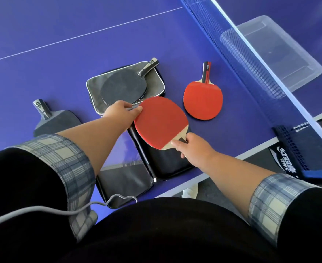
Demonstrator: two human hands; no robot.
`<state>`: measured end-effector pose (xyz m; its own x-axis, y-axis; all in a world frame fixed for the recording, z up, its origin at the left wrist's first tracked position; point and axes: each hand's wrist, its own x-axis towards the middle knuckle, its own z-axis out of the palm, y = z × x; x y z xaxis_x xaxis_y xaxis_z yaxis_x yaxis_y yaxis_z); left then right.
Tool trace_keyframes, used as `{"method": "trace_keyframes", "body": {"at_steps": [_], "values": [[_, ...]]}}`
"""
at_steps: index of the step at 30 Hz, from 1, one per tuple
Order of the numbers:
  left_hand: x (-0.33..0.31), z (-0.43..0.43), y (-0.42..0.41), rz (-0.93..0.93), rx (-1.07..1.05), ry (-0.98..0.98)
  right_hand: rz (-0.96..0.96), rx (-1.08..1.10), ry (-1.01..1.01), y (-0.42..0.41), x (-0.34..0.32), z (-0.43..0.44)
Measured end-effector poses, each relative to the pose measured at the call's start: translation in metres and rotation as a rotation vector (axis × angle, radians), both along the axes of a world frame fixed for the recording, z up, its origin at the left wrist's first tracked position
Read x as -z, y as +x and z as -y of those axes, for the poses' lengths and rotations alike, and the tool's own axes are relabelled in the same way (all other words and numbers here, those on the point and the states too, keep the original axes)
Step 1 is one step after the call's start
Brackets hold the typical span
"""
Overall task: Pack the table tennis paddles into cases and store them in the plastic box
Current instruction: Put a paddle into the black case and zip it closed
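My right hand grips the short handle of a red paddle, held over an open black case near the table's front edge. My left hand pinches the far edge of that paddle's blade. Behind it an open grey-lined case holds a black paddle. A second red paddle lies to the right. Another dark paddle lies at the left, partly behind my left arm. The clear plastic box stands beyond the net.
The blue net crosses the purple table on the right, with its clamp at the table's edge. A grey cable runs across my left sleeve.
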<state>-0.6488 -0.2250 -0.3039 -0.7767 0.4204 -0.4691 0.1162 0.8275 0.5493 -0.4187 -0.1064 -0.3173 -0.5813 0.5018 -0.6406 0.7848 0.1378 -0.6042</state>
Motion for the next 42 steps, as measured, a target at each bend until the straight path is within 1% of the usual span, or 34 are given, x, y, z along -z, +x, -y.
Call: {"method": "trace_keyframes", "body": {"at_steps": [2, 5, 7, 10, 14, 16, 20, 23, 27, 30, 33, 35, 39, 42], "values": [[0.016, 0.001, 0.012, 0.076, -0.1, 0.032, -0.001, 0.026, -0.053, 0.003, 0.006, 0.003], [0.036, 0.002, 0.035, 0.084, -0.115, 0.053, 0.024, 0.005, -0.109, 0.002, 0.014, 0.01], [0.044, 0.002, 0.043, 0.074, -0.134, 0.051, 0.05, -0.043, -0.112, 0.001, 0.018, 0.011], [0.048, 0.0, 0.044, 0.037, -0.121, 0.004, 0.079, -0.127, -0.068, -0.002, 0.022, 0.008], [0.051, -0.008, 0.048, -0.002, -0.102, -0.011, 0.166, -0.266, 0.112, -0.006, 0.026, 0.004], [0.054, -0.009, 0.051, -0.034, -0.087, -0.063, 0.174, -0.295, 0.156, -0.006, 0.028, 0.007], [0.057, -0.008, 0.056, -0.098, -0.05, -0.057, 0.16, -0.358, 0.218, 0.002, 0.034, 0.011], [0.056, -0.007, 0.057, -0.11, 0.056, -0.102, 0.115, -0.31, 0.183, 0.008, 0.034, 0.01], [0.05, -0.007, 0.056, -0.12, 0.208, -0.196, 0.103, -0.268, 0.19, 0.01, 0.028, 0.01], [0.042, -0.002, 0.059, -0.126, 0.309, -0.202, 0.093, -0.214, 0.189, 0.009, 0.023, 0.011], [0.03, 0.009, 0.059, -0.137, 0.352, -0.153, 0.03, -0.12, 0.248, 0.0, 0.016, 0.014], [0.024, 0.021, 0.054, -0.157, 0.344, -0.148, 0.012, -0.106, 0.256, -0.012, 0.011, 0.016], [0.019, 0.055, 0.034, -0.067, 0.231, -0.217, -0.006, -0.127, 0.27, -0.042, 0.0, 0.03], [0.016, 0.084, 0.016, -0.066, 0.177, -0.226, -0.024, -0.136, 0.302, -0.066, -0.006, 0.047]]}}
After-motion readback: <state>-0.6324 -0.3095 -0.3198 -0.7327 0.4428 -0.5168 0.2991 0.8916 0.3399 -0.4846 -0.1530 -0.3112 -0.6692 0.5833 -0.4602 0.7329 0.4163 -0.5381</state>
